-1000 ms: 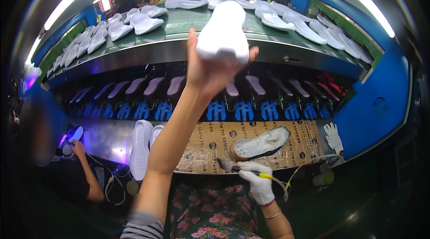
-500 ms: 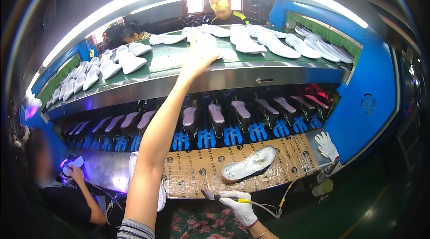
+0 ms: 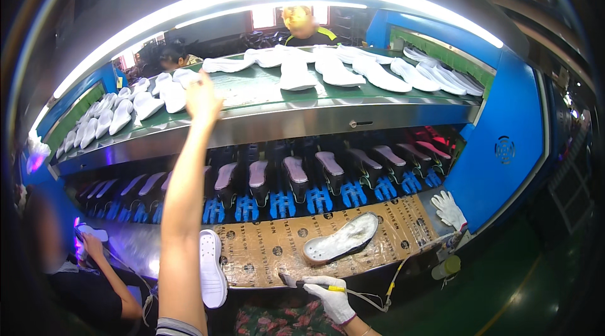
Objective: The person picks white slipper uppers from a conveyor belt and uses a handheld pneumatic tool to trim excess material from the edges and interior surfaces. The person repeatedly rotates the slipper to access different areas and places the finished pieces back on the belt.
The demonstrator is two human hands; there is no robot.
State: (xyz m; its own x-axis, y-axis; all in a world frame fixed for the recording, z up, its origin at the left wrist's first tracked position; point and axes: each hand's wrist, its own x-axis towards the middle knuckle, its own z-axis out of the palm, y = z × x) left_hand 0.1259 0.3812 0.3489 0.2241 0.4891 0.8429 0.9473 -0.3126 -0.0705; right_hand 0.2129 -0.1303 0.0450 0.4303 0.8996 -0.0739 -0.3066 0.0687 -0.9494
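My left hand (image 3: 203, 98), bare, reaches up to the raised green belt (image 3: 242, 87). Its fingers close on the edge of a white shoe sole (image 3: 172, 94), partly hiding it. In my right hand (image 3: 331, 300), which wears a white glove, is a brush (image 3: 291, 281) with dark bristles; a thin tube with yellow parts trails from it. Just beyond the brush, a white-lined shoe sole with a dark side (image 3: 343, 239) lies tilted on printed brown covering (image 3: 258, 259). Beside my left forearm lies another white sole (image 3: 213, 268), tread side up.
Several white soles (image 3: 375, 73) line the belt. Under it, a row of pinkish soles (image 3: 294, 169) sits on stands above blue clamps (image 3: 282, 205). A white glove (image 3: 449, 210) lies at right by the blue machine wall (image 3: 507, 119). A co-worker's arm (image 3: 113, 276) is at left.
My left hand has left a sole at the belt's middle and moved left to another one. The view has shifted slightly. My right hand still holds the brush.
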